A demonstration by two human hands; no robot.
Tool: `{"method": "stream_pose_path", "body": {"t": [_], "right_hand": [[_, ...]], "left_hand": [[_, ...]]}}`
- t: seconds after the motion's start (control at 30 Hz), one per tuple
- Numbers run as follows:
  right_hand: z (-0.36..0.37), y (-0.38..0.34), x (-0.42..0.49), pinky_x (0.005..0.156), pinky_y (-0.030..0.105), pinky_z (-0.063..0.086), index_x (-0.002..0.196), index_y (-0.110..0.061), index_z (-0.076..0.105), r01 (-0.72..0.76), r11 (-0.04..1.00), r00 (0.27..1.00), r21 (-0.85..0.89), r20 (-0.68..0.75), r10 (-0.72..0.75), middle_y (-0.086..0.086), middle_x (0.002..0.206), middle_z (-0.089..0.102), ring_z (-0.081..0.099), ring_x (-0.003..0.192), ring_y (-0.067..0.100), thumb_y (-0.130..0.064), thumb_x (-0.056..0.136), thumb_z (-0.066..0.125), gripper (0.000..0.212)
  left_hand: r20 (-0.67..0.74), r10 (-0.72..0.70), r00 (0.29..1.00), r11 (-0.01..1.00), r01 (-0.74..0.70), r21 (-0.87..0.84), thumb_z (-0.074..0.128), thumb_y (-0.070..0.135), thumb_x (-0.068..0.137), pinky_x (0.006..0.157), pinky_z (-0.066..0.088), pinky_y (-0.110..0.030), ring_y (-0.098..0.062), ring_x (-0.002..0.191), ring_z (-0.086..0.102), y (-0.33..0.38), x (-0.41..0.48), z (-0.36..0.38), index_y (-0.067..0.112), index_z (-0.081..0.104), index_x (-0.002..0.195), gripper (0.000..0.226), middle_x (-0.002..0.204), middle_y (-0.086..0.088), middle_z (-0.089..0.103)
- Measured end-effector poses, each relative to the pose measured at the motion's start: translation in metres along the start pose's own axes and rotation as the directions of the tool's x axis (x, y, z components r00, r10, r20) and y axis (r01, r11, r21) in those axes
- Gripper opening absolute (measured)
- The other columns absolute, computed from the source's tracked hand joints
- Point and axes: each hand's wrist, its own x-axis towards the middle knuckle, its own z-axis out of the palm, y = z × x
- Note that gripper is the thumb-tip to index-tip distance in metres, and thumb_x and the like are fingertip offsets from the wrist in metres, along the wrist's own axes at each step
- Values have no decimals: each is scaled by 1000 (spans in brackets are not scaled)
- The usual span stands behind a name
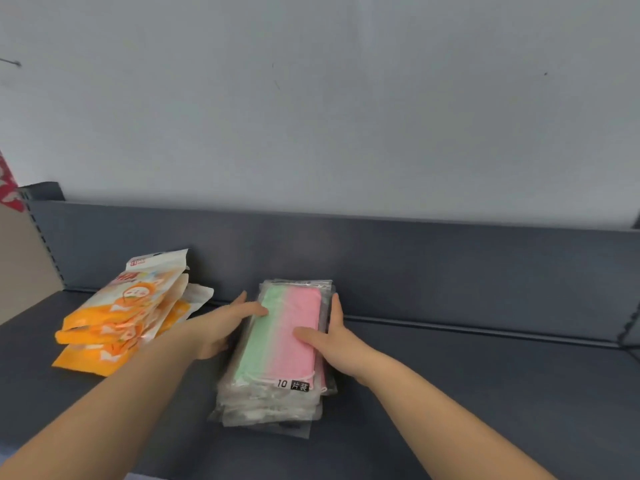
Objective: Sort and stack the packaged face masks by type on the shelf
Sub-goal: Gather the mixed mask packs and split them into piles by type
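A stack of clear mask packs (277, 355) lies in the middle of the dark grey shelf (485, 393); the top pack shows green and pink masks and a black "10" label. My left hand (225, 323) holds the stack's left side, thumb on top and fingers down the edge. My right hand (329, 337) grips the right side, thumb pressed on the pink mask and fingers along the edge. To the left, a looser pile of orange and white cartoon-printed mask packs (117, 317) leans toward the shelf's back panel.
The shelf's grey back panel (415, 265) rises behind the packs, with a pale wall above. A slotted upright and a beige side board (20, 265) close off the left end. Bare shelf surface extends to the right of the stack.
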Motion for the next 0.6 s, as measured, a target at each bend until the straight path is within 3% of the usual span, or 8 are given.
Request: {"method": "stream_pose_path", "body": {"t": [0.1,0.23,0.33,0.4,0.47,0.53,0.6], "right_hand": [[-22,3,-3,114,40,35,150,-36,-24,-14,1000,998,-9,-60,14,-3,156,35,41,137,21,-56,87,62,109],[-72,8,-23,101,41,45,154,-41,-5,-16,998,992,-56,-123,9,-1,155,33,44,128,20,-56,87,60,95],[-123,11,-51,106,37,40,155,-39,10,-10,984,980,-178,-196,-26,1,158,29,42,135,20,-51,88,62,85],[-158,16,-74,105,31,37,154,-34,16,-18,961,968,-275,-244,-52,2,158,29,40,139,20,-46,91,61,79],[-195,26,-98,108,31,34,154,-32,19,-37,926,958,-375,-277,-74,3,159,28,37,141,21,-44,92,60,75],[-232,39,-122,108,32,34,154,-30,20,-64,889,954,-452,-291,-79,4,159,25,35,141,22,-42,92,59,74],[-267,53,-147,104,29,35,153,-29,20,-79,863,949,-499,-304,-89,4,159,25,37,140,22,-41,93,60,73]], "left_hand": [[-78,73,994,994,-65,90,75,54,51,120,17,-50,-19,151,13,18,-1,-5,42,12,155,122,164,10,14],[-81,145,986,951,-117,286,70,58,58,116,21,-47,-22,147,24,43,-3,18,31,21,155,112,160,5,26],[-85,169,982,871,-109,479,66,58,66,115,24,-42,-26,145,28,61,-1,48,23,19,156,107,161,0,24],[-168,189,967,716,-18,698,57,73,60,118,23,-46,-33,147,22,70,5,77,30,21,156,111,164,-6,15],[-296,303,906,492,117,863,53,74,70,119,12,-55,-38,150,3,77,9,115,33,19,154,100,165,-11,1],[-373,448,813,337,233,912,55,63,81,117,2,-60,-39,149,-13,83,4,159,28,11,156,94,164,-13,-14],[-347,555,756,212,275,938,53,61,84,116,-1,-63,-41,147,-21,87,-2,203,24,4,157,95,161,-14,-24]]}}
